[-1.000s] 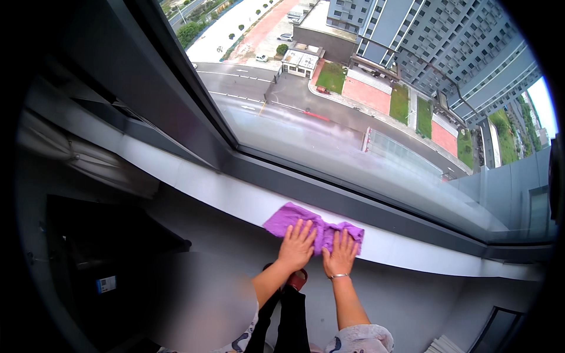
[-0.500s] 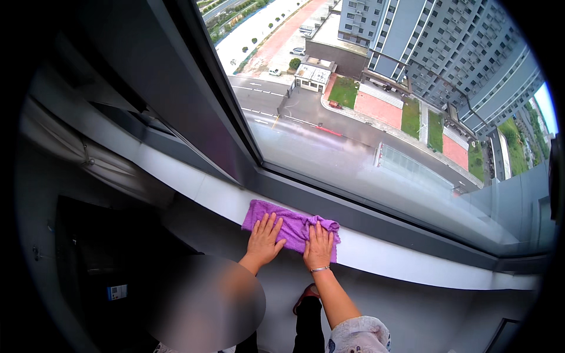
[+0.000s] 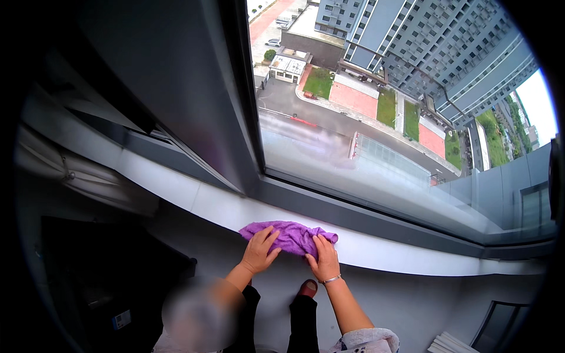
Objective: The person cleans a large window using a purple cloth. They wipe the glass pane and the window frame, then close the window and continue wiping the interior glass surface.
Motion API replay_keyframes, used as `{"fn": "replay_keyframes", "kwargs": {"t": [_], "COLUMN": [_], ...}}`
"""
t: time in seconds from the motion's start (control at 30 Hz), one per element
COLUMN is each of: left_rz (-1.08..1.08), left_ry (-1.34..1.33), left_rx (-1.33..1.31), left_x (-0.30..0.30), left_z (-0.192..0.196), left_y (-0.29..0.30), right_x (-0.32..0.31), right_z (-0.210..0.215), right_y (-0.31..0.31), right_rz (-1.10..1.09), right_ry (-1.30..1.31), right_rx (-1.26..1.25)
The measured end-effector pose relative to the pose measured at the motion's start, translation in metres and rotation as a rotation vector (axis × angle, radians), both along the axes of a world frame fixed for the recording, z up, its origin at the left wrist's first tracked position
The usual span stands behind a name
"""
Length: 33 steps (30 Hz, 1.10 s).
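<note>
A purple cloth (image 3: pixel 288 236), bunched into folds, lies on the white windowsill (image 3: pixel 376 250) below the large pane. My left hand (image 3: pixel 258 252) has its fingers on top of the cloth near its left end, with the thumb at the near edge. At the right end, my right hand (image 3: pixel 323 259) curls its fingers over the cloth. The thumb of that hand sits at the edge facing me. A silver bracelet (image 3: pixel 332 279) circles my right wrist. Part of the cloth hangs over the sill's front edge between the hands.
A dark grey window frame (image 3: pixel 353 211) runs behind the sill, with a thick upright post (image 3: pixel 194 100) at left. A tied curtain (image 3: pixel 76 175) hangs far left, above a black object (image 3: pixel 100 276). My foot in a red shoe (image 3: pixel 308 287) stands below. Beyond the glass are buildings.
The flat cloth has become bunched, and its near edge has drawn up. My hands have gone from lying flat on it to curling at its near edge. The view has shifted slightly.
</note>
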State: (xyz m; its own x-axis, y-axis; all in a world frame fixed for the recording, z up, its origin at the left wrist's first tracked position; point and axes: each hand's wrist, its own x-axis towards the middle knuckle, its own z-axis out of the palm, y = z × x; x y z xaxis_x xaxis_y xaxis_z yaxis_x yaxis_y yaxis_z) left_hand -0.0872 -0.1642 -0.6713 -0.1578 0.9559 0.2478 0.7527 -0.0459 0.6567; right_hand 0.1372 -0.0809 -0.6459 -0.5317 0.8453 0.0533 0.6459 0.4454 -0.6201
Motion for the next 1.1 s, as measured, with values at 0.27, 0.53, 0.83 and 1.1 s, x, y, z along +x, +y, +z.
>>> {"fn": "replay_keyframes", "kwargs": {"t": [0.27,0.53,0.83,1.1], "left_rz": [0.119,-0.069,0.364,-0.086], "left_ry": [0.259,0.402,-0.353,-1.562], "left_rx": [-0.081,-0.089,-0.126,0.295], "left_x": [-0.030,-0.060,-0.038,-0.030], "left_z": [-0.005,0.040,0.137,0.330], "left_y": [-0.007,-0.004,0.065,0.094], "right_x": [0.033,0.082,0.062,0.021], "right_z": [0.010,0.019,0.097,0.267], "right_y": [0.000,0.008,0.064,0.085], "right_rz": [0.015,0.042,-0.518,-0.371], "right_ry": [-0.301,-0.285,0.681,1.356], "right_rx": [0.165,-0.081,-0.439,-0.182]}}
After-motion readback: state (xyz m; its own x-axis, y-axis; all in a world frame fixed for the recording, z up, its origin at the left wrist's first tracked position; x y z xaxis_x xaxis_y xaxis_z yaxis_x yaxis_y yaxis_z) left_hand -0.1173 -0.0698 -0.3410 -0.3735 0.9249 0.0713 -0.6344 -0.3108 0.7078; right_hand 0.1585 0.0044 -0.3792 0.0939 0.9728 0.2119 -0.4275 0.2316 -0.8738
